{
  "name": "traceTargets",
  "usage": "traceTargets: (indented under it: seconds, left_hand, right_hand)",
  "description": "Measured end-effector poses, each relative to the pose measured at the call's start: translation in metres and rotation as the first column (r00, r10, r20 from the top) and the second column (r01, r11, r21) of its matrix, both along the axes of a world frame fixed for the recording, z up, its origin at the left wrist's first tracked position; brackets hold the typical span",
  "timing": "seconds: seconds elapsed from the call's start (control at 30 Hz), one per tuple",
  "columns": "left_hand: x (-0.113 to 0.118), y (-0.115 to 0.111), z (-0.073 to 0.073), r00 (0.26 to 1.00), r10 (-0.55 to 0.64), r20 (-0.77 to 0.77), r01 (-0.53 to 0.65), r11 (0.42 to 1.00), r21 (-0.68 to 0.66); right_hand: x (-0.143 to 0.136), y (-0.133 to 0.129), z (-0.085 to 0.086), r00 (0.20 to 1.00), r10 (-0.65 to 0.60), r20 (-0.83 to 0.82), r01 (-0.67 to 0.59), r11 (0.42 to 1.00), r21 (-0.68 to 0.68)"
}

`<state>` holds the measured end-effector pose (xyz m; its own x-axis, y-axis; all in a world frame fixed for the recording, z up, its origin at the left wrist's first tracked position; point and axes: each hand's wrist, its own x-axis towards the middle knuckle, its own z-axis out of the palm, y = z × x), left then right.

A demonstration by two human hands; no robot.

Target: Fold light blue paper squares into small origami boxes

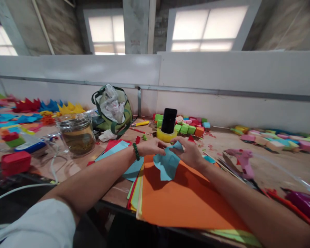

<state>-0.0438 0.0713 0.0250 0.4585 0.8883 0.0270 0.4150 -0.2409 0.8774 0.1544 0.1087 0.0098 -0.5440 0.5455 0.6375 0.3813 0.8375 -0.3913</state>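
My left hand (151, 147) and my right hand (189, 152) both grip a folded light blue paper piece (167, 165), held just above a stack of coloured sheets topped by an orange sheet (186, 199). The left hand pinches its upper left edge, and a green bead bracelet (136, 151) circles that wrist. The right hand holds the upper right corner. A black phone (169, 120) stands upright in a yellow tape roll (166, 136) right behind my hands.
A glass jar (77, 134) and a green bag (113, 110) stand at the left. Coloured paper cubes (191, 127) line the back wall and right side. A pink glue gun (243, 160) lies at the right. A red box (15, 162) sits near the left edge.
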Motion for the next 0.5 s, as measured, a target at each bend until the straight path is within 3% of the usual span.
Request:
traceTargets:
  seconds: [0.27,0.5]
  left_hand:
    - [0.013,-0.007,-0.011,0.955,0.277,-0.11,-0.231,0.922,0.312]
    - [0.007,-0.002,-0.01,0.958,0.207,-0.2,-0.163,0.962,0.219]
  right_hand:
    - [-0.001,-0.005,-0.006,0.998,0.067,0.012,-0.068,0.98,0.189]
    - [-0.004,-0.008,-0.005,0.994,0.028,0.107,-0.03,0.999,0.014]
